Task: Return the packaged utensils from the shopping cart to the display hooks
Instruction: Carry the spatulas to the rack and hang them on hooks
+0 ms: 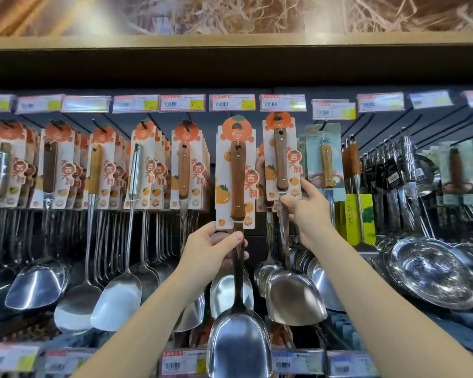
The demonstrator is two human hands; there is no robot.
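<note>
- Before the display hooks (187, 124), left hand (216, 245) fingers grip the centre spatula (238, 181) by its shaft.
- Right hand (307, 211) fingers pinch the neighbouring spatula (281, 159) at its neck.

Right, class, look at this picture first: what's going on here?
A person faces a shop display of hanging kitchen utensils, holding up two carded, wooden-handled spatulas. The left hand grips the left spatula by its metal shaft. The right hand pinches the right spatula just below its card, whose top is up at hook level. Whether either card is on a hook cannot be told.
</note>
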